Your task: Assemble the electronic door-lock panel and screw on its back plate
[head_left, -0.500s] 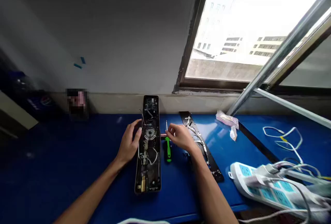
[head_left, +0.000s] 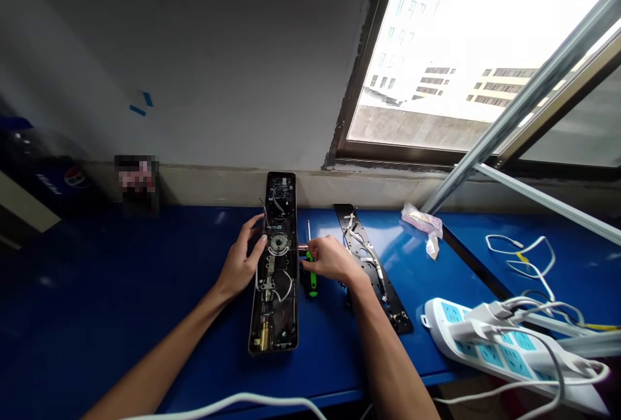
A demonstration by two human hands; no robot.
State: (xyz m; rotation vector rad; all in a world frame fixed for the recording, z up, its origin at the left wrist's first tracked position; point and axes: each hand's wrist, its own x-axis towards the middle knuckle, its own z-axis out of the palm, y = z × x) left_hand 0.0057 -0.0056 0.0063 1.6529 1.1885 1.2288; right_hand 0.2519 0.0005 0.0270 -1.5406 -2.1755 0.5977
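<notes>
- Head view, centre: a long, open black case [head_left: 274,316] lies lengthwise on a blue table [head_left: 194,336], its far end near the wall [head_left: 218,190]. Inside you can make out a round metal part [head_left: 279,243], looping white wires and a brass-coloured cylinder [head_left: 264,336].
- Head view, your left hand [head_left: 241,263]: partly open, fingers spread along the case's left side, thumb at its left rim.
- Head view, your right hand [head_left: 332,257]: fingers curled closed around a short copper-coloured piece [head_left: 303,249], which reaches toward the case's right side. The fingers hide part of it, so you cannot tell whether it touches.
- Head view, beneath that hand: a green-handled screwdriver [head_left: 312,283], partly covered, its thin shaft pointing toward the wall.
- Head view, right of the case: a black perforated plate [head_left: 395,311] lies at a slant with white cables on it. Beyond are a pink packet [head_left: 422,220] and, nearer you, a white power strip [head_left: 436,321] with plugs in it.
</notes>
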